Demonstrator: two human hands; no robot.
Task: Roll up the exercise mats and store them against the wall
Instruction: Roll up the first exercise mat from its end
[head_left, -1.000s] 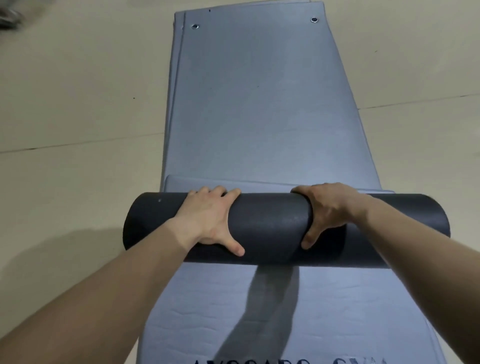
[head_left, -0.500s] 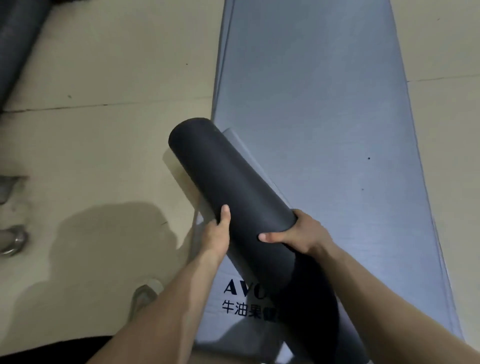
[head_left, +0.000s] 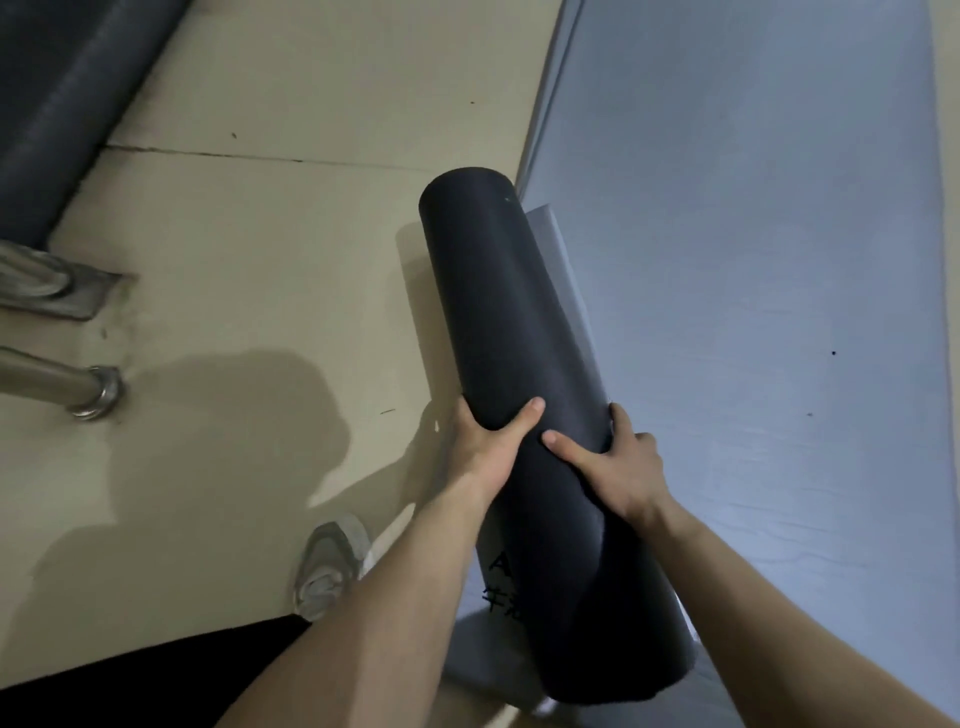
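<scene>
Head view. You hold the roll (head_left: 509, 364), a dark rolled mat, in both hands, near its middle. Your left hand (head_left: 485, 449) grips it from the left side, with the thumb laid across the top face. Your right hand (head_left: 621, 470) grips it from the right side, thumb on top and fingers curled round the far flank. The two thumbs lie close together but apart.

The roll runs lengthwise away from you and leans slightly to the left. Its far end sits over the line where the floor (head_left: 260, 249) meets the flat mat (head_left: 753, 234). Its near end lies low in the frame; whether it touches anything below cannot be told. A lighter grey flap (head_left: 563, 280) shows along the right side of the roll, and dark printed characters show beneath it near your left forearm.

The flat mat, grey-blue, covers the right part of the frame. A second roll (head_left: 57, 104) lies on the floor at upper left. Below it stand a metal plate (head_left: 78, 293) and a metal post (head_left: 88, 395). A shoe (head_left: 332, 566) rests on the floor just left of your left forearm.
</scene>
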